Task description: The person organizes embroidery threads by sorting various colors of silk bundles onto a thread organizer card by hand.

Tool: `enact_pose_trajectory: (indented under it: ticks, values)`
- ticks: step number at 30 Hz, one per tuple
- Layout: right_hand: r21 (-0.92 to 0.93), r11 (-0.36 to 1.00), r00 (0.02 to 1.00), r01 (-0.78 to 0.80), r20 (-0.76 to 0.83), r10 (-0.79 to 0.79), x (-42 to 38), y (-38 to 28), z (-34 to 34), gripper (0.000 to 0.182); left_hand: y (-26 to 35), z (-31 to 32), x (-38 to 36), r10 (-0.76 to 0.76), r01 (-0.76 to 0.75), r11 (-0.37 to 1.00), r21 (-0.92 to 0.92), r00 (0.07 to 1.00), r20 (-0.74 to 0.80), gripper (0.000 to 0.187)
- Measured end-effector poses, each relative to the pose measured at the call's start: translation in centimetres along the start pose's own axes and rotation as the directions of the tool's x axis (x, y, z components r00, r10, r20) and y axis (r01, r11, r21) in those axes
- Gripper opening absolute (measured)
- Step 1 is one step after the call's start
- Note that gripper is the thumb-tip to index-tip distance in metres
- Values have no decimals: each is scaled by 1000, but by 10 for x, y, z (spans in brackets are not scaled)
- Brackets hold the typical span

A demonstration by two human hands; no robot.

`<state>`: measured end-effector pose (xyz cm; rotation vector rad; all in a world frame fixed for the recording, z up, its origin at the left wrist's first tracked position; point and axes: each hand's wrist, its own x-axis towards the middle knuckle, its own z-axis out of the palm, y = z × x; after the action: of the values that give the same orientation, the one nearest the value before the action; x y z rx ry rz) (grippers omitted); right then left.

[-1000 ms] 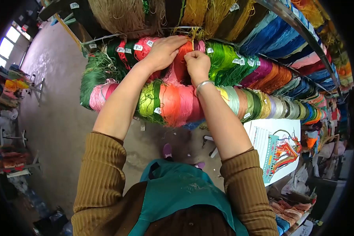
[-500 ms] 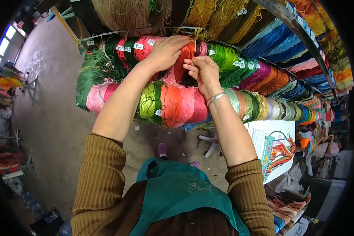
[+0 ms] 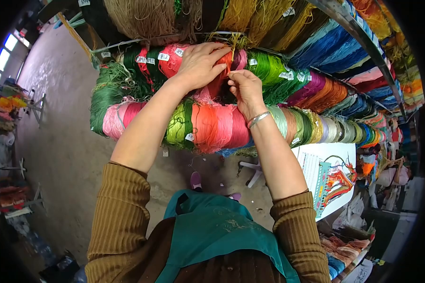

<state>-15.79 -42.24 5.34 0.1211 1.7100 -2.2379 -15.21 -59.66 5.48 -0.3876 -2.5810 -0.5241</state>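
Skeins of coloured thread hang side by side along a rack. My left hand (image 3: 200, 63) lies over the red-orange skein (image 3: 216, 87) in the back row, its fingers spread and the tips on the thread. Just to the right, my right hand (image 3: 245, 87) pinches a thin orange strand at that skein between thumb and fingertips, the other fingers curled. Right of the hands hang green skeins (image 3: 267, 68) with paper tags. Nearer to me is a front row with coral (image 3: 205, 125), pink and lime-green skeins (image 3: 176, 126).
Brown and mustard skeins (image 3: 250, 19) hang above, below a curved metal bar (image 3: 359, 35). At the right lies a white board (image 3: 337, 198) with thread samples (image 3: 337, 181). A dark green skein (image 3: 106, 101) hangs at the rack's left end.
My left hand's fingers have spread apart on the red-orange skein. My right hand has shifted slightly, with its fingers curled in more and an orange strand showing at its fingertips.
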Motion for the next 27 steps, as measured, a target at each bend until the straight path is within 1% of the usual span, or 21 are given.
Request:
enact_pose_trajectory:
  ticks: [3, 5, 6, 8, 12, 14, 15, 17, 18, 23, 25, 27]
  values:
    - [42, 999, 1000, 16, -10, -16, -2, 0, -3, 3, 2, 0, -2, 1, -1, 999, 46, 1000, -1, 52]
    - [153, 988, 1000, 16, 22, -19, -5, -1, -8, 4, 4, -1, -3, 11, -10, 997, 79, 1000, -1, 55]
    - [153, 988, 1000, 16, 22, -20, -8, -3, -8, 4, 4, -1, -3, 13, -13, 997, 82, 1000, 3, 57]
    - [278, 960, 997, 30, 56, -48, -16, -6, -10, 4, 4, -1, -3, 15, -16, 996, 85, 1000, 6, 60]
    - [282, 959, 998, 6, 64, -25, -32, -18, -8, 4, 4, -1, -3, 5, -9, 994, 105, 999, 37, 64]
    - [220, 974, 998, -52, 52, 41, -38, -24, -5, 3, 5, 0, -3, 5, -10, 994, 106, 999, 40, 65]
    - [221, 974, 998, -49, 50, 39, -37, -22, -8, 3, 6, 0, -3, 6, -9, 994, 109, 1000, 28, 63]
    - [75, 997, 993, -16, 120, 7, -35, -17, -15, 4, 7, 0, -4, 9, -11, 994, 112, 1000, 16, 62]
    - [24, 999, 994, -28, 103, 26, -40, -22, -11, 7, 7, 0, -4, 10, -12, 993, 118, 1000, 16, 62]
    - [-21, 1000, 997, 17, 82, -15, -33, -15, -15, 5, 7, 1, -4, 14, -16, 992, 126, 1000, 18, 63]
    - [-28, 999, 997, 18, 70, -16, -34, -15, -14, 5, 6, 0, -4, 5, -11, 990, 142, 999, 44, 68]
    - [-93, 995, 999, 21, 31, -18, -36, -16, -10, 4, 7, 0, -4, -1, -6, 989, 145, 999, 52, 68]
